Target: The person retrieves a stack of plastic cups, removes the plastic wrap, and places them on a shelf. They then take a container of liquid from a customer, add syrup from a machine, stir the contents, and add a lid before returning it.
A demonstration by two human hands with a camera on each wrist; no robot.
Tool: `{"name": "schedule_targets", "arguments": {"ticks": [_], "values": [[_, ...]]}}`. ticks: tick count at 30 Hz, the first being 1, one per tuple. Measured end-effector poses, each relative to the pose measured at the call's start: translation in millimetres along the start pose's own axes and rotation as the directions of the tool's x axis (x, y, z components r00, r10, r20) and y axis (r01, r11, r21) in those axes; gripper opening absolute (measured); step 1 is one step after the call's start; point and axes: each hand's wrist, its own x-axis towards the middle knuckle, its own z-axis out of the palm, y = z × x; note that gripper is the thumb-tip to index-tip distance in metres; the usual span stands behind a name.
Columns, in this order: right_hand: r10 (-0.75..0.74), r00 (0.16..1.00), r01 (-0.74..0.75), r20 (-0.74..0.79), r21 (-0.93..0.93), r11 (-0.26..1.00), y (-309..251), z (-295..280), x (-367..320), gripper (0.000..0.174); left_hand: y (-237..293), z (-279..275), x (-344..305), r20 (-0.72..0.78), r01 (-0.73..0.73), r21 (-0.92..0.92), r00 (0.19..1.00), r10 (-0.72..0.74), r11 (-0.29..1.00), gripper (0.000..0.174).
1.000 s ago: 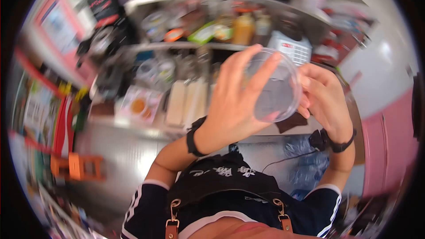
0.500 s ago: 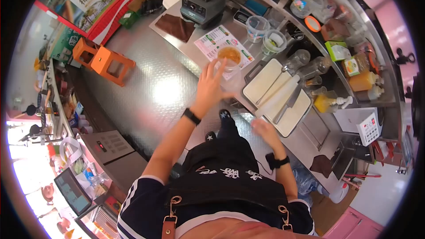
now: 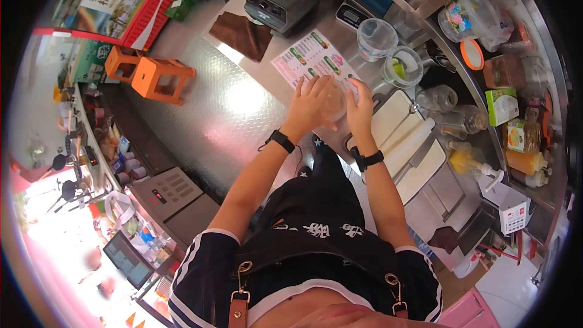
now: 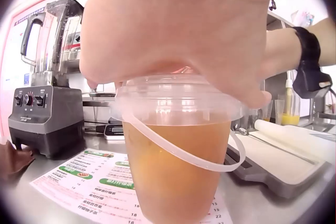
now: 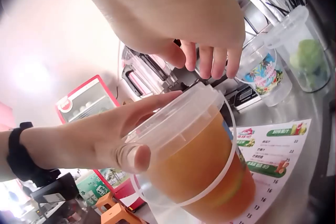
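A clear plastic bucket (image 4: 173, 182) of amber drink stands on a printed menu sheet (image 3: 310, 54); its white handle (image 4: 178, 153) hangs across the front. On its top sits a clear plastic lid (image 5: 202, 100). My left hand (image 3: 311, 108) holds the lid from above, thumb at the near rim and fingers reaching over the far side. My right hand (image 3: 362, 106) hovers beside and above the lid, its fingers loosely bent with nothing in them, as the right wrist view shows. From the head view, the hands hide much of the bucket.
A blender (image 3: 282, 3) and brown cloth (image 3: 240, 33) lie farther along the counter. Behind the menu are a small scale (image 3: 351, 15), a decorated clear bucket (image 3: 376, 39) and one with green fruit (image 3: 398, 68). Right of my hands are white cutting boards (image 3: 388, 112) with a knife.
A second ago both hands held the clear lid up in front of me. My view swung left, and both hands lowered to the drink bucket, where the lid now sits on top.
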Motion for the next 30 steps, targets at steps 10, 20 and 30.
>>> {"name": "schedule_targets", "arguments": {"ticks": [10, 20, 30], "values": [[-0.072, 0.994, 0.076, 0.083, -0.050, 0.996, 12, 39, 14, 0.025, -5, 8, -5, -0.081, 0.078, -0.364, 0.990, -0.115, 0.928, 0.093], [-0.196, 0.945, 0.241, 0.262, -0.151, 0.959, 17, 29, 15, 0.028, 12, 38, 12, -0.274, 0.367, -0.419, 0.821, -0.501, 0.831, 0.035], [0.044, 0.982, -0.068, 0.184, 0.123, 0.990, 16, 31, 10, 0.038, 3, 42, 0, -0.250, 0.249, -0.551, 0.861, -0.443, 0.796, 0.037]]}}
